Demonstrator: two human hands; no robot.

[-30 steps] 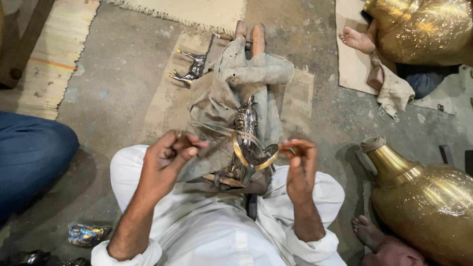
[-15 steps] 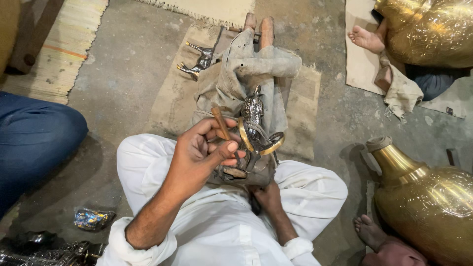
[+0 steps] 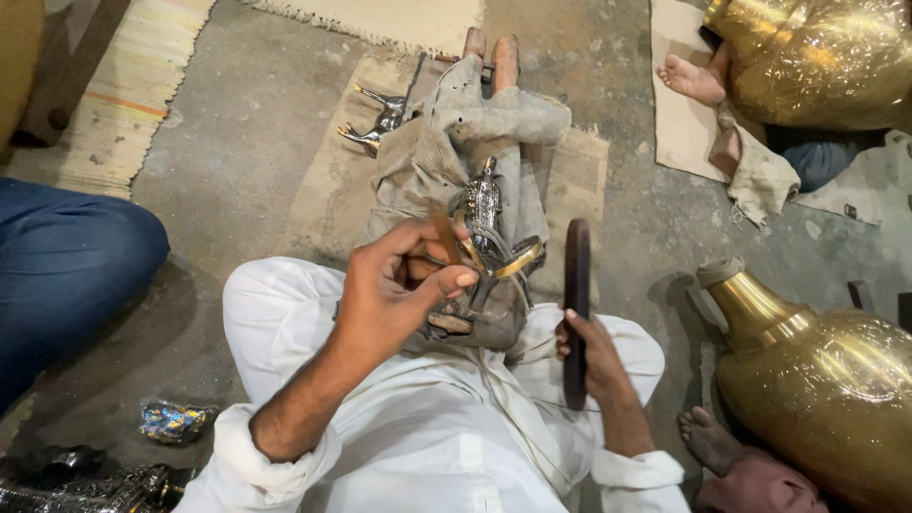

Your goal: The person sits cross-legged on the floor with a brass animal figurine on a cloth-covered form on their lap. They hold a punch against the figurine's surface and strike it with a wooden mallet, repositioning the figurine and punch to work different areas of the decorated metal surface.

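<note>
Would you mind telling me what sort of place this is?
Probably a floor-level metalcraft workshop: large brass vessels, a silvery metal figurine resting on cloth-wrapped legs, and mats on bare concrete.

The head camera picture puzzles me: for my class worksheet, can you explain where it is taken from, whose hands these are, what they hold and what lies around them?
The camera sits on a person's head and looks down at their lap and outstretched legs. That person, in white clothes, sits on a grey concrete floor. Their left hand pinches a thin brown stick-like tool against a small silver and brass animal-shaped figurine resting on grey cloth over the legs. Their right hand grips a dark, flat, elongated tool, held upright. A second silver figurine lies on the floor nearby. The large shiny brass vessel at the right and the bare feet belong to other people's work.
</note>
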